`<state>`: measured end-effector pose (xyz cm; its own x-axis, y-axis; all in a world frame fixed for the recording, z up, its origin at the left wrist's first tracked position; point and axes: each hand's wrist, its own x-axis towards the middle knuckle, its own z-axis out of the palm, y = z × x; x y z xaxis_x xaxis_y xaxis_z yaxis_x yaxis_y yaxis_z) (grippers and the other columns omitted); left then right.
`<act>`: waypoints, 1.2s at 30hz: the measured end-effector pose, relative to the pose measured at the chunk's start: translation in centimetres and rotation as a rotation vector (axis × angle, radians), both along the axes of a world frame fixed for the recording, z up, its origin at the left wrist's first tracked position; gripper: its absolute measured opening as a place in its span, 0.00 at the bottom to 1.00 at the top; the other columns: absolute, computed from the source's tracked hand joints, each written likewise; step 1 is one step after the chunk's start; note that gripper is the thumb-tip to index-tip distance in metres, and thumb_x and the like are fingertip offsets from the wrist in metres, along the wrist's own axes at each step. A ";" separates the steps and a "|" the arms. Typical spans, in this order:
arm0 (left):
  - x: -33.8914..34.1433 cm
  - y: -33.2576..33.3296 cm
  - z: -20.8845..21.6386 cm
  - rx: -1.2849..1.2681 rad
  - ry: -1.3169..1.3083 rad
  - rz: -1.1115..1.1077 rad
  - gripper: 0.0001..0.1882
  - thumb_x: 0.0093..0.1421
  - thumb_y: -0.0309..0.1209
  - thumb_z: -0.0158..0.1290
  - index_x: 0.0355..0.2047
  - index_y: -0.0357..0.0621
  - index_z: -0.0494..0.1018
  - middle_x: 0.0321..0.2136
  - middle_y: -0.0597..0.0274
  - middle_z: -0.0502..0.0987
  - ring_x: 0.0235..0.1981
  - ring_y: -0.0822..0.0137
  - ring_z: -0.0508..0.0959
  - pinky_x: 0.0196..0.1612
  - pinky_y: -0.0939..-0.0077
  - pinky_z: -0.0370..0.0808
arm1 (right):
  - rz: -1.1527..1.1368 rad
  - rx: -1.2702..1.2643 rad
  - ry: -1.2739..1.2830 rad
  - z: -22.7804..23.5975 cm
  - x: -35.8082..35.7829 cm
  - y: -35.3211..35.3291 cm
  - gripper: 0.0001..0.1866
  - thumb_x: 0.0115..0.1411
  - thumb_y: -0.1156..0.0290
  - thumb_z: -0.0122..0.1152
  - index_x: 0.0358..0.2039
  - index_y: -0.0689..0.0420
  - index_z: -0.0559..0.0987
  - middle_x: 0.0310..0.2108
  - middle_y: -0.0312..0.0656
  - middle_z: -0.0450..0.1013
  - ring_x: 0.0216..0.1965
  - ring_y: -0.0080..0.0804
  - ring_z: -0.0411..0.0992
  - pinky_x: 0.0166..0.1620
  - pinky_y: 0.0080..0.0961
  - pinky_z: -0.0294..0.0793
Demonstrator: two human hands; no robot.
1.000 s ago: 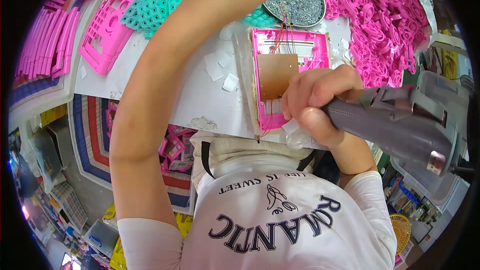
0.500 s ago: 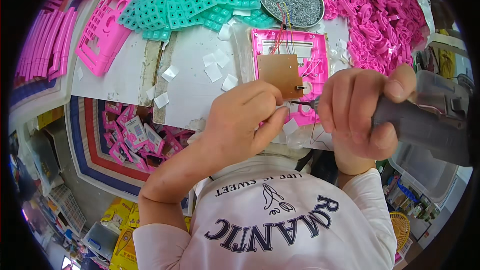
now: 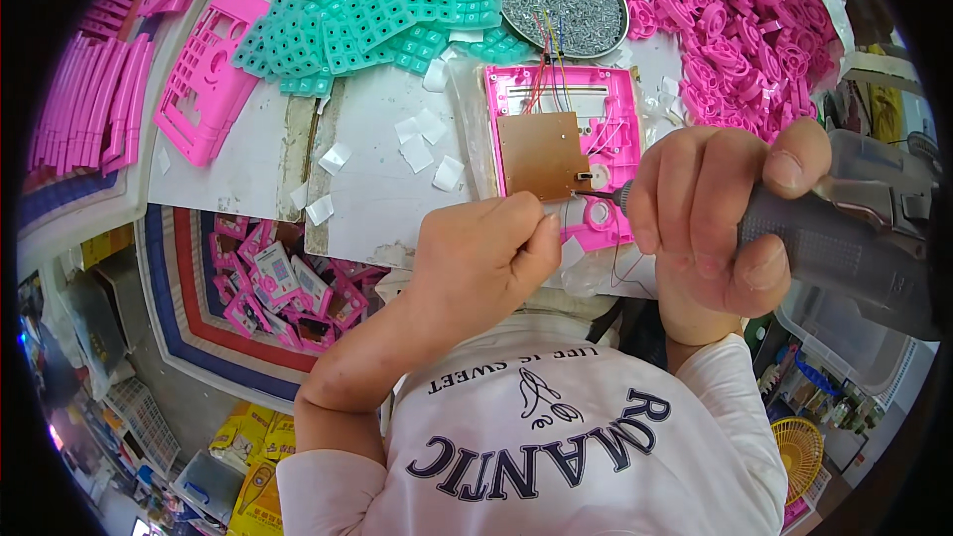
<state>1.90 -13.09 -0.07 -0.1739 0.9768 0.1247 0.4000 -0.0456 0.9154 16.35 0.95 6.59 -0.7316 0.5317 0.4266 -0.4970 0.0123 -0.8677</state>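
My right hand is wrapped round a grey electric screwdriver. Its thin bit points left and meets the lower edge of a brown circuit board, beside a small black switch. The board lies inside a pink plastic housing, with red, yellow and dark wires running up from it. Just below the board's near edge, my left hand is closed, thumb against curled fingers. Whatever those fingers may hold is hidden.
Beyond the housing stands a round tin of small screws. Teal keypads are heaped to its left, pink plastic parts to its right. White paper squares lie scattered. A striped bag at lower left holds pink-edged pieces.
My left hand has drawn back toward me from the screwdriver's bit, its fingers curling in. The bit now meets the board's lower edge. The whole view has shifted slightly.
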 end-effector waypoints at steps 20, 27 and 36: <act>0.9 0.8 0.4 -0.047 -0.345 0.096 0.10 0.61 0.22 0.60 0.43 0.41 0.83 0.28 0.61 0.82 0.21 0.74 0.77 0.23 0.80 0.72 | 0.108 0.007 0.064 0.6 0.0 0.3 0.20 0.67 0.60 0.66 0.55 0.42 0.68 0.18 0.24 0.69 0.20 0.17 0.66 0.24 0.19 0.75; 0.4 1.2 -0.1 0.282 0.086 0.106 0.10 0.52 0.21 0.64 0.35 0.42 0.79 0.29 0.62 0.81 0.23 0.62 0.80 0.25 0.71 0.76 | 0.121 0.001 0.044 1.0 0.0 0.0 0.21 0.66 0.61 0.67 0.54 0.43 0.68 0.17 0.24 0.69 0.18 0.17 0.66 0.23 0.18 0.74; -0.7 1.0 0.3 0.271 0.323 -0.045 0.08 0.53 0.27 0.64 0.32 0.45 0.77 0.25 0.67 0.75 0.24 0.63 0.79 0.25 0.70 0.75 | -0.040 -0.084 -0.085 1.1 -0.4 -1.8 0.21 0.64 0.62 0.69 0.50 0.46 0.68 0.17 0.27 0.67 0.17 0.21 0.66 0.24 0.23 0.74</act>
